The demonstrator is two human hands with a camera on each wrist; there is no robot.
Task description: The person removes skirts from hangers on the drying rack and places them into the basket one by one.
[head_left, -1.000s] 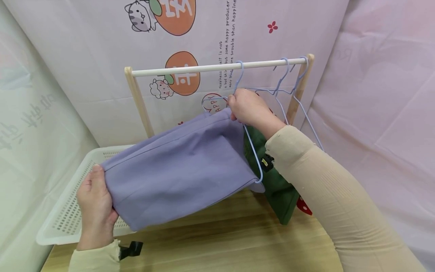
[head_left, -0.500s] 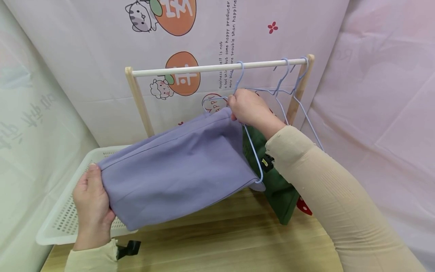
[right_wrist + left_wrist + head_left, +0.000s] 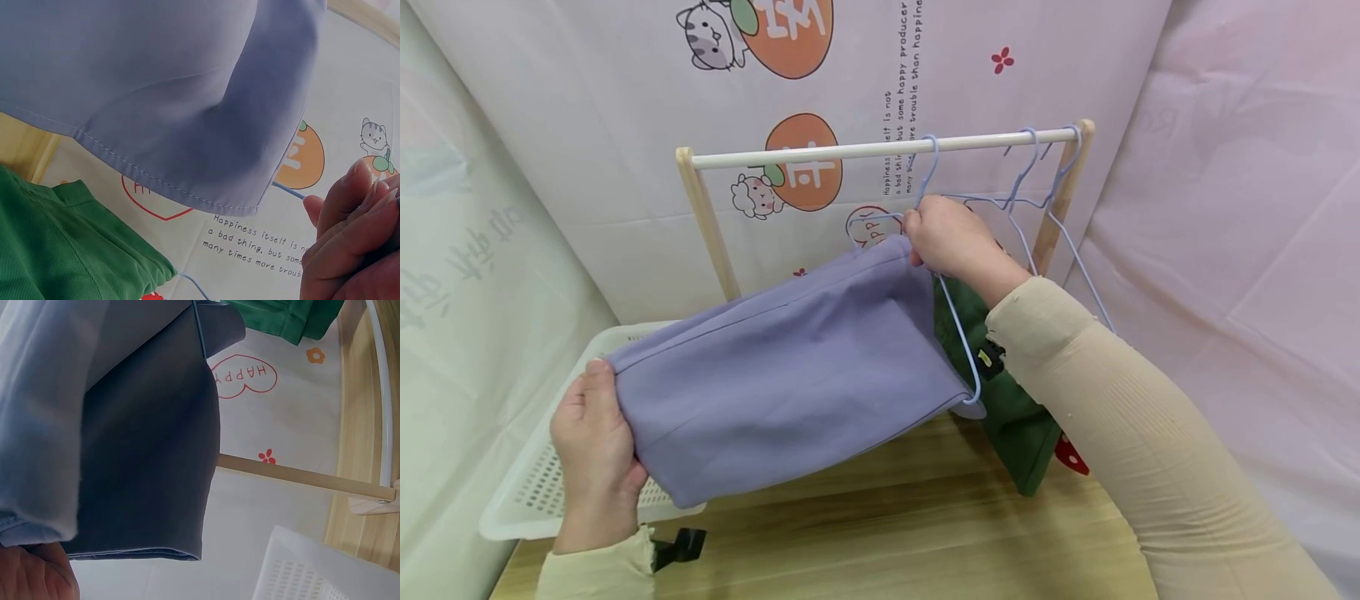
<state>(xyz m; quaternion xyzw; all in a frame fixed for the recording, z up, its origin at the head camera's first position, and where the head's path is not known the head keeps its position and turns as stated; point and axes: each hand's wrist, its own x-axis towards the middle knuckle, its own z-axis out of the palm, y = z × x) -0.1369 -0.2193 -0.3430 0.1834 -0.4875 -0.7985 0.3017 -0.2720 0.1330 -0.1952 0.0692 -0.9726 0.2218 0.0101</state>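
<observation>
A lavender garment (image 3: 782, 375) of smooth cloth with stitched hems stretches between both hands. Its left end is gripped by my left hand (image 3: 597, 450), thumb on top and the other fingers largely hidden behind the cloth. My right hand (image 3: 951, 237) holds a light blue hanger (image 3: 961, 329) just below its hook, which sits over the rail of the clothes rack (image 3: 820, 154). Curled fingers of that hand show at the right edge of the right wrist view. The garment passes through the hanger, with a small flap past its lower corner. A dark, shaded layer hangs beneath in the left wrist view.
Two more blue hangers (image 3: 1078, 242) hang at the rail's right end. A green garment (image 3: 1018, 437) hangs behind the right forearm, with a red piece with white spots (image 3: 1071, 454) beside it. Below the left hand, a white perforated basket (image 3: 512, 512) stands on the wooden table (image 3: 865, 542).
My left hand has drawn slightly to the left, pulling the garment's left end with it. The right hand and the hanger have stayed in place.
</observation>
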